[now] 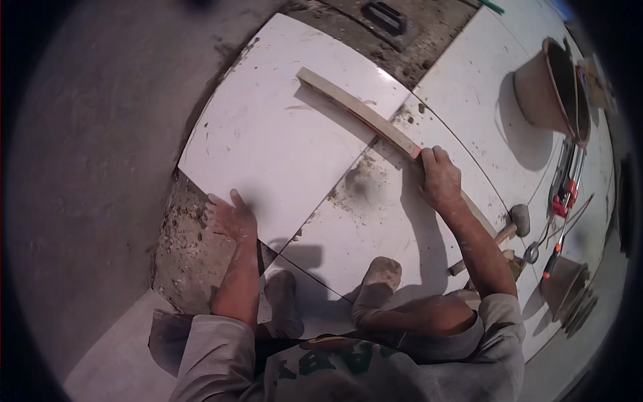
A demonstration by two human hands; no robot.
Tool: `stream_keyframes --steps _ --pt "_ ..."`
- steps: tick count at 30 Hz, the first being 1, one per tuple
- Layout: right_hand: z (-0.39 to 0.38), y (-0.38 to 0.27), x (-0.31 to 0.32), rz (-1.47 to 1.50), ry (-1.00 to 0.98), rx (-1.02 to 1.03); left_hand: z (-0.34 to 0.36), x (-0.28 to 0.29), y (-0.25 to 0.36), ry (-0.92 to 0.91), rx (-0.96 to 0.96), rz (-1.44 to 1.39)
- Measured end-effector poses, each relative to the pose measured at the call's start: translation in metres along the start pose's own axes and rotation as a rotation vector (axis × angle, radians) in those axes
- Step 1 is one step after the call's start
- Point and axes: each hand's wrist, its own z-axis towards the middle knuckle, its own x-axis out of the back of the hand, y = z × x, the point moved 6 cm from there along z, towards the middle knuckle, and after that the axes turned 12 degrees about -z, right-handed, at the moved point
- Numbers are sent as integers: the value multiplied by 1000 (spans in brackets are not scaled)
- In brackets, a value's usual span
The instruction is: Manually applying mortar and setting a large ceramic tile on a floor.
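Observation:
My right hand (pixel 440 179) is closed on a long wooden batten (pixel 358 110) with an orange mark near my fingers. The batten lies diagonally across two white square tiles (pixel 248 120), its far end on the upper-left one. My left hand (pixel 228 216) is at that tile's lower-left edge, fingers spread, above a strip of rough grey mortar (pixel 181 241). Below the batten, the neighbouring tile (pixel 362 234) carries grit smears and my shadow. A rubber mallet (pixel 519 218) lies just right of my right forearm.
Bare wall or floor (pixel 94 147) borders the left. A bucket (pixel 539 94), a red-and-silver tile cutter (pixel 566 194), another bucket (pixel 562 288) and several small tools stand or lie at right. A dark float (pixel 385 23) rests on mortar at top. My feet (pixel 382 271) are on the tiles below.

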Motion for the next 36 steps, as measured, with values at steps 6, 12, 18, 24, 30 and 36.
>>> stream_keyframes --steps 6,12,18,24,30,36 --pt "80 -53 -3 98 168 116 -4 -6 -1 -19 25 25" --pt "51 -30 2 -30 -89 9 -1 -10 -10 8 36 -100" --pt "68 -39 -11 -37 -79 -42 -5 -15 -14 -61 -5 -198" --pt "86 -41 32 44 186 -56 -1 -9 -6 -51 -21 -111" --pt "4 45 49 228 201 -446 0 -15 -13 -42 -24 -154" --pt "0 29 20 179 6 -323 0 -12 -10 -25 -32 -96"
